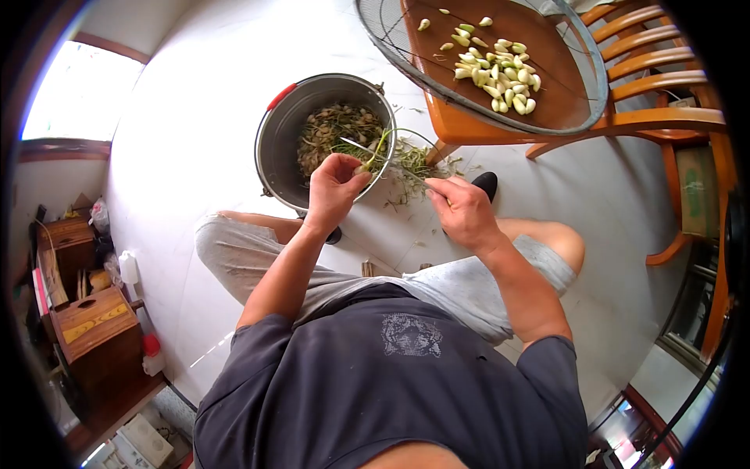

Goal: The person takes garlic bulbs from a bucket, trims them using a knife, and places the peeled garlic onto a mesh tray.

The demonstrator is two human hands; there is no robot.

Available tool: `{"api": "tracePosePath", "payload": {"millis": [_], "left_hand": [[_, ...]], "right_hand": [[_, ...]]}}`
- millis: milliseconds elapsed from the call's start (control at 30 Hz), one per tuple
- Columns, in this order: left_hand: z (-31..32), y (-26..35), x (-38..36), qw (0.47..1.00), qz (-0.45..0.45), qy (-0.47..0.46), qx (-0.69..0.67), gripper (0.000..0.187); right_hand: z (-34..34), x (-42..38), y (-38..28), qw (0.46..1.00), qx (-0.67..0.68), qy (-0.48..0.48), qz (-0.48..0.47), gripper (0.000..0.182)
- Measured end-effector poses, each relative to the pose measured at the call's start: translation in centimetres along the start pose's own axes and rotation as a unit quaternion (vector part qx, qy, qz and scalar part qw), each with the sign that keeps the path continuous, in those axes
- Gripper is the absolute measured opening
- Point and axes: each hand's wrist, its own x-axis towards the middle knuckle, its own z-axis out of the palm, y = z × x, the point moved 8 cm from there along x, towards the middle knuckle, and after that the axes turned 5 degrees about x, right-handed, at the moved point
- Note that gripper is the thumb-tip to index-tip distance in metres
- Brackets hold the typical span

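My left hand (337,187) pinches a small bulb with a green stem (380,146) over the near right rim of a metal bucket (271,148). My right hand (461,209) is closed on the handle of scissors or a knife, whose thin metal blade (358,145) points up and left past the stem; which tool it is I cannot tell. Inside the bucket lie many brownish bulbs (332,129) with green stems. Green trimmings (412,160) are scattered on the floor at the bucket's right side.
A round mesh tray (598,86) with several pale peeled cloves (512,74) rests on a wooden chair (461,125) at the upper right. Another wooden chair back (664,121) stands beside it. Wooden boxes (94,324) are at the left. A dark shoe (486,184) is near my right hand.
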Motion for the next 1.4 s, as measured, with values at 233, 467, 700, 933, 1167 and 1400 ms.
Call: {"api": "tracePosePath", "payload": {"millis": [233,467,700,933,1167,1400], "left_hand": [[3.5,0.0,-0.4,0.999,0.024,-0.026,0.022,0.016],[5.0,-0.2,-0.3,0.997,0.03,-0.039,-0.057,0.018],[5.2,0.3,-0.2,0.998,0.045,-0.043,-0.02,0.018],[5.4,0.6,0.0,0.997,0.057,-0.043,0.009,0.018],[4.8,-0.1,0.2,0.995,0.07,-0.053,0.041,0.019],[4.6,-0.7,0.4,0.992,-0.011,-0.101,-0.08,0.018]], "right_hand": [[0.2,-0.7,1.0,1.0,-0.024,-0.01,0.003,0.017],[-0.2,-1.0,1.4,0.998,-0.068,0.014,-0.009,0.011],[-0.6,-1.3,0.4,0.99,-0.131,0.029,-0.047,0.006],[-0.7,-1.3,0.6,0.989,-0.137,0.031,-0.038,0.006],[0.2,-1.9,3.6,0.986,-0.152,-0.027,0.056,0.006],[-1.5,-3.0,7.6,0.963,-0.129,-0.056,0.229,0.021]]}}
